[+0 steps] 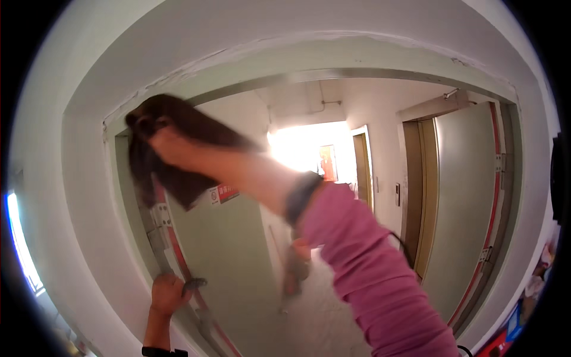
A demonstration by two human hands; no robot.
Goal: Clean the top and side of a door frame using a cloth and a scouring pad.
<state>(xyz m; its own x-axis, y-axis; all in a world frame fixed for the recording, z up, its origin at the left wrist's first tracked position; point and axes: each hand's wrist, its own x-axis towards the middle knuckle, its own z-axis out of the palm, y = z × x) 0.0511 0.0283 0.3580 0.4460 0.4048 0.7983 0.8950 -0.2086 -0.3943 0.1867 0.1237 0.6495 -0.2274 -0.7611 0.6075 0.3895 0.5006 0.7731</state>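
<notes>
My right hand [168,146] reaches up across the view to the top left corner of the doorway, its arm in a bunched pink sleeve with a black band at the wrist. The fingers are closed on a dark brown cloth [196,125], which lies against the frame and hangs down past the hand. Motion blurs both. Low on the left, my left hand [168,293] is curled by the hinge side of the pale green door [226,256]. A small dark grey thing [195,284] sticks out beside its fingers; I cannot make out what it is.
A metal door frame [333,73] spans the top. The second pale green door leaf [467,196] stands swung open on the right. Beyond lie a white corridor, a brownish doorway [419,190] and a bright window. A blurred grey shape [294,276] shows below my right arm. Colourful items [514,321] sit lower right.
</notes>
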